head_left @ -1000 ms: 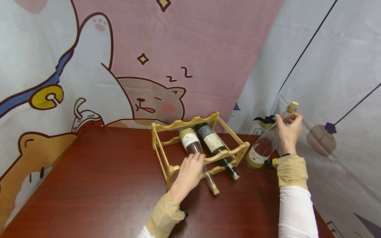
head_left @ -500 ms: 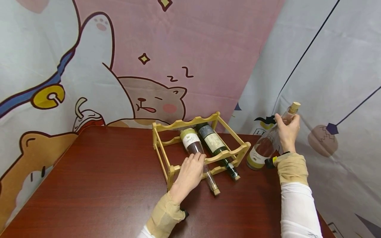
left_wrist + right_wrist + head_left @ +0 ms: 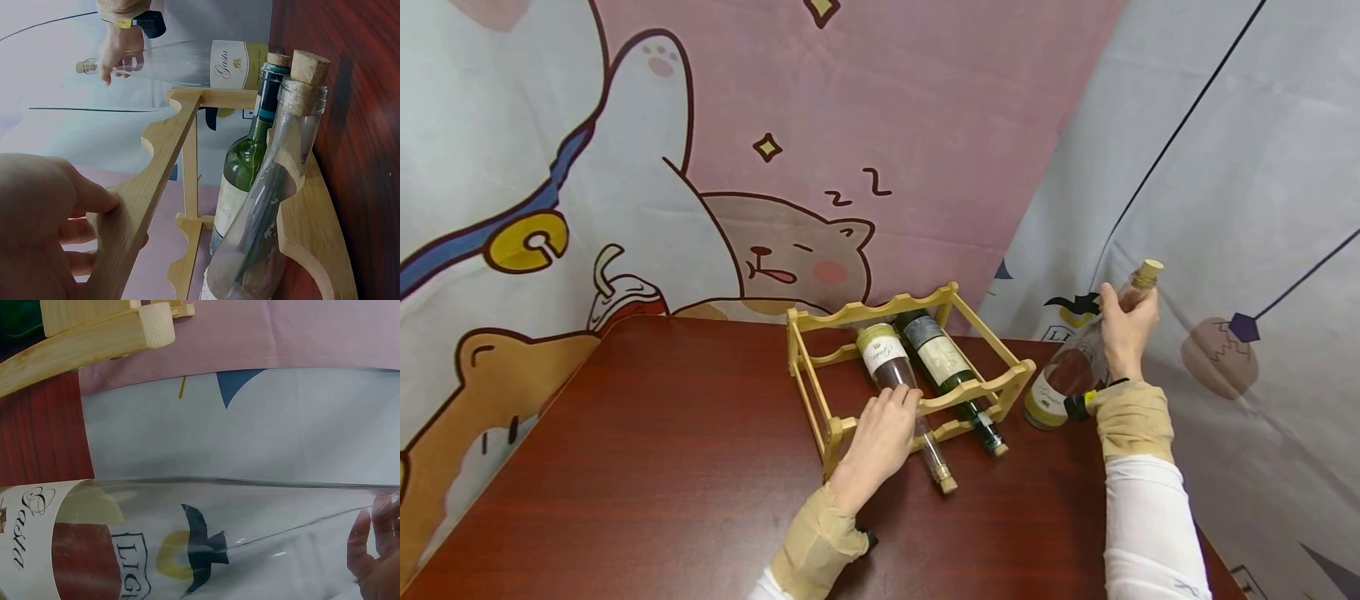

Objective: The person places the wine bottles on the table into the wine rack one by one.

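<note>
Looks like the grab-and-steady step: right grip (image 3: 1129, 333) wrapped round the clear bottle (image 3: 1067, 371), left grip (image 3: 883, 429) pinching the rack (image 3: 943, 400), careful lift probably next.

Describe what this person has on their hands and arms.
The left hand and right hand wear no gloves. White sleeves meet tan wraps around both wrists. A black device with a yellow patch beside it sits at the right wrist; a dark piece shows by the left.
</note>
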The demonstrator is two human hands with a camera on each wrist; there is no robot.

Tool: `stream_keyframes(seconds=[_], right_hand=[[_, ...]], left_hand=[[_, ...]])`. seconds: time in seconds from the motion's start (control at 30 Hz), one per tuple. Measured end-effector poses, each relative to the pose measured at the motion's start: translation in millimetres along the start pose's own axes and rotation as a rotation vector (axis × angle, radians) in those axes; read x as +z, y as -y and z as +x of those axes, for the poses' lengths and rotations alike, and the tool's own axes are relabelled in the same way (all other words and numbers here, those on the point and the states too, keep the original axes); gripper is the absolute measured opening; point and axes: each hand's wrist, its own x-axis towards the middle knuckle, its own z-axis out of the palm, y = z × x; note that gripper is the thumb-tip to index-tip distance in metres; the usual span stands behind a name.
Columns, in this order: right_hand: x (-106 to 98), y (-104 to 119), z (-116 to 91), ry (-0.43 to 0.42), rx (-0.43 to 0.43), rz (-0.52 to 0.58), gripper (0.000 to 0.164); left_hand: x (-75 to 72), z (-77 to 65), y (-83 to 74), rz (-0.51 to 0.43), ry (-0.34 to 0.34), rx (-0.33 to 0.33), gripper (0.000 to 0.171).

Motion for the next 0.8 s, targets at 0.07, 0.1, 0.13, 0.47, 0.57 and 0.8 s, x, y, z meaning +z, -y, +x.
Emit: stream_keyframes(seconds=[0.07,0.1,0.13,0.47,0.57,0.8], right_hand=[[0,1,0,-0.006,0.000,-0.008,0.022],[-1,1,0,-0.009,0.002,-0.016,0.022],[-1,2,0,-0.012,0.005,-0.028,0.021],[-3,4,-4,-0.021,-0.013,0.031,0.014],[-5,9,-8,-0.028,-0.014,0.019,0.016],[-7,22,-16,-0.029,-0.018,0.086,0.017]], left_hand=[[0.3,0.2,-0.2,0.001,0.003,-0.001,0.029],[0.2,0.2,-0.4,0.001,0.004,-0.002,0.028],[0.0,0.2,-0.5,0.001,0.005,-0.003,0.028],[-0.7,0.4,-0.9,-0.009,0.006,-0.006,0.029],[-1.0,0.6,-0.8,-0.009,0.007,-0.008,0.029],[-1.0,0.4,-0.7,-0.006,0.002,-0.006,0.027]])
